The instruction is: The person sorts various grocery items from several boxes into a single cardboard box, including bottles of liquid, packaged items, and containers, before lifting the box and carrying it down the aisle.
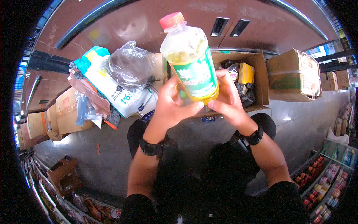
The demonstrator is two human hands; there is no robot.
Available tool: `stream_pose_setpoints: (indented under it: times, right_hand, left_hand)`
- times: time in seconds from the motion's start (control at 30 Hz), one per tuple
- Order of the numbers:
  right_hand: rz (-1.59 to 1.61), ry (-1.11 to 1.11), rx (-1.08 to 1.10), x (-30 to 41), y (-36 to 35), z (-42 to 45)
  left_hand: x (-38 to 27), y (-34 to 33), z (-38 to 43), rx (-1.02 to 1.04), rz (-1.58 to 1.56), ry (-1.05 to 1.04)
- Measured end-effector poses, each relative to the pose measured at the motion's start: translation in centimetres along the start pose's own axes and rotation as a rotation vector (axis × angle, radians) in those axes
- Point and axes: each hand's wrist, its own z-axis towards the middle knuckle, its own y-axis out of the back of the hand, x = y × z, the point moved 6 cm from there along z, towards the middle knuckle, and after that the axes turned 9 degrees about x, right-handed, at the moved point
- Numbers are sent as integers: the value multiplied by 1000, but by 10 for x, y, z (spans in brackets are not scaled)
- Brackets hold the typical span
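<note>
Both hands hold a clear plastic bottle (193, 67) of yellow liquid, with a red screw cap (172, 19) on it and a green label that bears writing. The bottle is tilted, its cap pointing up and slightly left. My left hand (172, 103) grips the lower left side, and my right hand (230, 98) grips the lower right side; the thumbs meet near the base. Beneath the bottle stands an open cardboard box (261, 81). A yellow packet (246, 73) and black-wrapped items (246, 95) lie in it. The bottle and hands hide part of the box.
Left of the box lie a white and blue plastic bag (125, 98), a clear plastic bag (130, 65) and gloves (113, 119). A closed carton (285, 75) stands at right. Brown cabinet doors (190, 16) rise behind. Goods shelves (321, 182) line the lower right; a torn carton (64, 175) sits lower left.
</note>
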Motion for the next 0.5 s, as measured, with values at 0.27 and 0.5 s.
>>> stream_pose_setpoints:
  times: [0.27,0.5]
  right_hand:
    - [-341,87,-85,-3,2,-6]
    - [-651,144,-97,3,-1,-5]
  left_hand:
    - [-4,-1,-5,32,-150,37]
    - [-6,-1,1,-11,-82,-31]
